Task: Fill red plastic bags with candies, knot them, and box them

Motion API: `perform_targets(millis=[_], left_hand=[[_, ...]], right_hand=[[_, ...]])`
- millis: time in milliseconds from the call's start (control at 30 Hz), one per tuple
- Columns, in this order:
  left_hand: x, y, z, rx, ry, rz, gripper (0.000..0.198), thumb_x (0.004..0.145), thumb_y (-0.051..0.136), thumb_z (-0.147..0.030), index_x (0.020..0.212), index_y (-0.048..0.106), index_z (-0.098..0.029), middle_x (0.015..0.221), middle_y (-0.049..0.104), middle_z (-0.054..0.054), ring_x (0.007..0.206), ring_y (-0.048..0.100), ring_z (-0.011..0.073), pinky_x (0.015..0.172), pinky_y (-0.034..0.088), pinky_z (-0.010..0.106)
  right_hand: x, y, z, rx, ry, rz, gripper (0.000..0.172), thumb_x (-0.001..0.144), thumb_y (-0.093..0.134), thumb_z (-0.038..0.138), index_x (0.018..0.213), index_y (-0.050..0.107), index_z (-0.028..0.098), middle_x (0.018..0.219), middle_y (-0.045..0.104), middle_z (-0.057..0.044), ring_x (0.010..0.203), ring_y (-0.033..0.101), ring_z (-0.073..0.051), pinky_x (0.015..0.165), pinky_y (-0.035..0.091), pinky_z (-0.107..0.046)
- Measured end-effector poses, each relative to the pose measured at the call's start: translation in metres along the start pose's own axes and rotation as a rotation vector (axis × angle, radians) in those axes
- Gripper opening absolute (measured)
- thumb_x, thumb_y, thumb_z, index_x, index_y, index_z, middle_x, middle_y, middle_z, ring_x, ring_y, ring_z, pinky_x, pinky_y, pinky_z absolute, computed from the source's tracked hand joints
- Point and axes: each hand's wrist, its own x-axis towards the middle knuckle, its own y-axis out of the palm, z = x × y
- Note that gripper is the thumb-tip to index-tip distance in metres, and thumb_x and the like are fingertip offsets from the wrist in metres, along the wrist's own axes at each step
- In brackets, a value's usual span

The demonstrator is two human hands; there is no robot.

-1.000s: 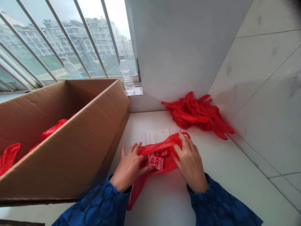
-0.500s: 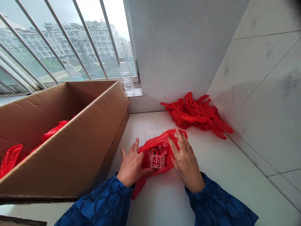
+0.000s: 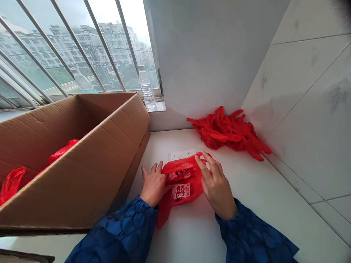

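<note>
A red plastic bag (image 3: 196, 191) lies on the white surface with its mouth facing me. Inside it are a small white-and-red patterned packet (image 3: 181, 191) and several red-wrapped pieces (image 3: 181, 176), seen partly through the film. My left hand (image 3: 154, 185) rests at the bag's left edge, fingers spread, its thumb mostly hidden. On the opposite side, my right hand (image 3: 216, 186) touches the upper right rim with its fingertips, fingers apart.
A large cardboard box (image 3: 109, 153) holding red plastic bags (image 3: 12, 184) stands at left. A heap of red bags (image 3: 227, 129) lies against the back wall. A printed paper (image 3: 182, 155) sits behind my bag, and a clear bottle (image 3: 147, 87) stands on the sill.
The bag's mouth has narrowed and its upper film has dropped over the red pieces. My left hand has shifted slightly right, its thumb drawn back from the packet. More of the paper shows.
</note>
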Motion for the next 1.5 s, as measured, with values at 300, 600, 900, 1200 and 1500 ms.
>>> perform_targets(millis=[300, 600, 900, 1200, 1500], left_hand=[[-0.002, -0.016, 0.007, -0.060, 0.043, -0.103, 0.020, 0.089, 0.057, -0.017, 0.089, 0.076, -0.021, 0.149, 0.050, 0.013, 0.139, 0.044, 0.0333, 0.113, 0.019, 0.074], [-0.045, -0.036, 0.020, -0.283, 0.093, 0.012, 0.035, 0.093, 0.054, -0.024, 0.124, 0.068, -0.032, 0.163, 0.026, 0.012, 0.140, 0.043, 0.0355, 0.102, 0.049, 0.048], [-0.131, -0.002, 0.041, -0.528, -0.191, 0.168, 0.051, 0.087, 0.056, -0.062, 0.116, 0.067, -0.021, 0.096, 0.075, 0.009, 0.082, 0.071, 0.0259, 0.069, 0.055, 0.030], [-0.086, -0.076, 0.009, -1.007, 0.012, -0.544, 0.022, 0.095, 0.055, -0.040, 0.087, 0.065, -0.022, 0.130, 0.058, 0.008, 0.123, 0.054, 0.0252, 0.104, 0.043, 0.032], [0.010, -0.082, -0.015, -1.915, -0.037, -0.576, 0.026, 0.095, 0.056, -0.049, 0.106, 0.051, -0.026, 0.083, 0.063, -0.002, 0.076, 0.063, 0.0126, 0.071, 0.049, 0.021]], right_hand=[[0.003, -0.009, -0.004, 0.078, 0.042, -0.182, 0.053, 0.093, 0.046, -0.002, 0.141, 0.050, 0.021, 0.143, 0.048, -0.014, 0.117, 0.055, -0.025, 0.099, 0.054, -0.045], [0.002, -0.022, -0.019, 0.140, 0.169, -0.227, 0.052, 0.095, 0.055, 0.016, 0.144, 0.046, 0.029, 0.155, 0.034, -0.012, 0.126, 0.052, -0.029, 0.092, 0.057, -0.046], [0.004, -0.046, -0.047, 0.458, 0.459, 0.151, 0.041, 0.092, 0.057, 0.055, 0.119, 0.063, 0.024, 0.114, 0.069, -0.008, 0.098, 0.065, -0.026, 0.081, 0.056, -0.041], [0.062, -0.070, -0.037, 0.941, 0.317, 0.052, 0.017, 0.091, 0.057, 0.037, 0.082, 0.056, 0.023, 0.135, 0.061, -0.008, 0.120, 0.059, -0.027, 0.099, 0.048, -0.044], [0.092, -0.029, 0.003, 1.234, 0.310, -0.040, 0.028, 0.092, 0.054, 0.038, 0.116, 0.051, 0.025, 0.120, 0.061, -0.008, 0.087, 0.064, -0.018, 0.087, 0.055, -0.041]])
